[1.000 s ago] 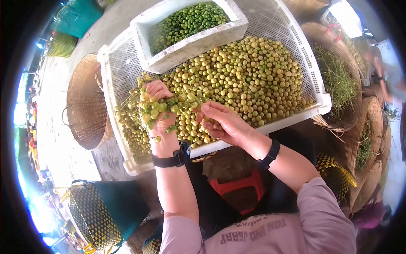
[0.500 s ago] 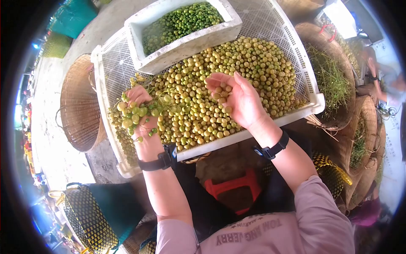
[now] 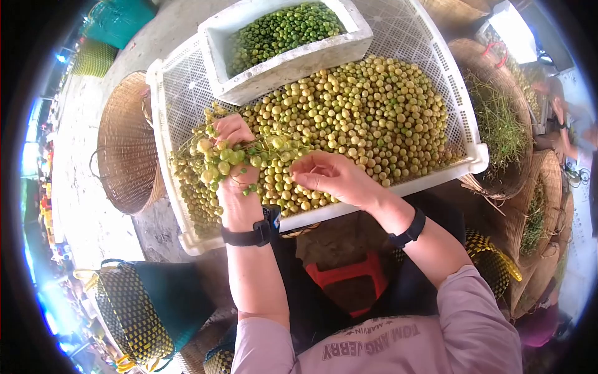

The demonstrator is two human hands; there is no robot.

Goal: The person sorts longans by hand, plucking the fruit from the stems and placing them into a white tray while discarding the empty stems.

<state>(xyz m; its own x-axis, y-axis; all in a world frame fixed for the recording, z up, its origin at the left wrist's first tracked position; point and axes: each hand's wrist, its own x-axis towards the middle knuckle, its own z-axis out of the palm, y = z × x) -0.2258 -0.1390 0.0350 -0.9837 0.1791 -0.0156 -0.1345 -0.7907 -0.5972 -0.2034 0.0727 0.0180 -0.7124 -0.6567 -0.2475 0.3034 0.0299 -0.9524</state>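
My left hand is closed round stems of a bunch of round yellow-green fruit, which hangs over the wrist and spreads to the right. Just right of the bunch, my right hand is turned palm down with its fingers curled and thumb near the fingertips; whether anything is between them is hidden. Beneath both hands, loose fruit covers much of a white perforated crate. A white foam box holding smaller, darker green fruit rests across the crate's far side.
A wicker basket lies tilted at the left. To the right, another basket holds green stems. Black-and-yellow woven baskets stand lower left, and a red stool is below the crate. Another person's arm shows far right.
My right hand has moved left towards the bunch and turned over from an open palm; the fruit in it is no longer visible. The whole view has shifted slightly, with the crate appearing farther right.
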